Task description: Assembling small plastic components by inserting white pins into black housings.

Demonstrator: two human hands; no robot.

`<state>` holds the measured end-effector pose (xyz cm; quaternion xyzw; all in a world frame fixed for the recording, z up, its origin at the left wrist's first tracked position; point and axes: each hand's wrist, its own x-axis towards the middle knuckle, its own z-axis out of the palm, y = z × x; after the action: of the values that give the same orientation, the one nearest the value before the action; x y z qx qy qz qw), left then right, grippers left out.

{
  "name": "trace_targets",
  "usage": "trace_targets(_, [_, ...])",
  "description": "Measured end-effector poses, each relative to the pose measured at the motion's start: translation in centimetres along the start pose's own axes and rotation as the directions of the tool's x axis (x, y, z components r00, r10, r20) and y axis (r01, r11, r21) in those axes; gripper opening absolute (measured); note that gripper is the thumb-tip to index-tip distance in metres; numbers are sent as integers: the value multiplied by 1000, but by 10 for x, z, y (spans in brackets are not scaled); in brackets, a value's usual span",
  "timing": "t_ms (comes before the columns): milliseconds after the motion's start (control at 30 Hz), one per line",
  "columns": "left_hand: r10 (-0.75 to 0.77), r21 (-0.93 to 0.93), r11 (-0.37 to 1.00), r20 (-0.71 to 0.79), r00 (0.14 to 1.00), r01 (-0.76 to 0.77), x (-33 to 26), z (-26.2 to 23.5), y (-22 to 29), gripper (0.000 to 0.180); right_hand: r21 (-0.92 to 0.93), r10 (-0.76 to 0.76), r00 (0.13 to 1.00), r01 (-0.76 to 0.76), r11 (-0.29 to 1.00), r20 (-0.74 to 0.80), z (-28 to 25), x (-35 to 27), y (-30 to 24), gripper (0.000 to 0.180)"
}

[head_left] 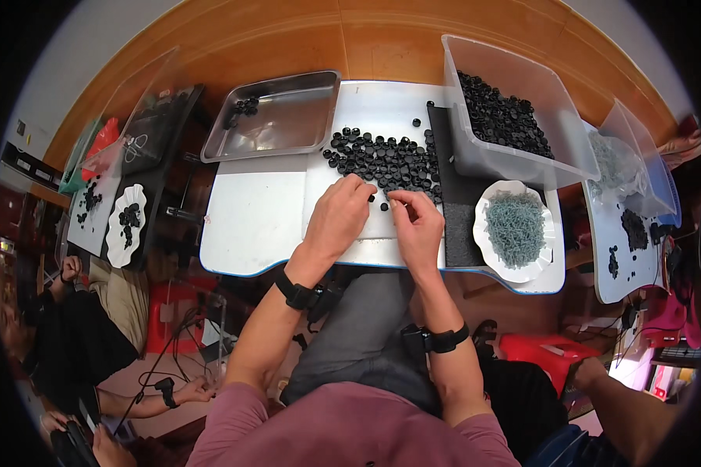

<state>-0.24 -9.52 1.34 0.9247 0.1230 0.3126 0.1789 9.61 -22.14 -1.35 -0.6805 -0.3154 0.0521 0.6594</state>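
Just nearside of the pile of small round black plastic caps (385,162), the left hand (339,214) seems to pinch a single cap (371,198), likely light, stiff, best gripped by its rim; the narrowed right hand's (419,227) hold I cannot tell.

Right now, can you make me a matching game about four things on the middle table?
1. metal tray
2. big bin
3. wavy plate
4. loose black pieces

A. near right, holding blue-grey bits
B. spread beyond the left hand and right hand
C. far left, shiny
D. far right, see-through plastic

Pairs: 1-C, 2-D, 3-A, 4-B
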Motion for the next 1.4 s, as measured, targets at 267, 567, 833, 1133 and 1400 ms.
trace_targets(267, [4, 165, 986, 83, 997, -17, -1, -6, -3, 24, 25, -3, 1000, 3, 1000, -28, -4, -2, 6, 10])
trace_targets(567, [-518, -730, 446, 262, 814, 518, -13, 9, -5, 22, -187, -157, 987, 148, 971, -34, -40, -6, -36, 12])
trace_targets(833, [-542, -806, 291, 304, 783, 515, -5, 18, -3, 21, -789, -192, 979, 69, 611, -63, -196, 22, -63, 10])
trace_targets(1133, [-522, -829, 324, 245, 817, 456, -15, 21, -7, 21, -770, 91, 996, -76, 634, -24, -210, 8, -59, 21])
trace_targets(1400, [-500, -839, 317, 248, 830, 442, -17, 23, -8, 21, -785, 110, 991, -123, 607, -71, -205, 11, -49, 14])
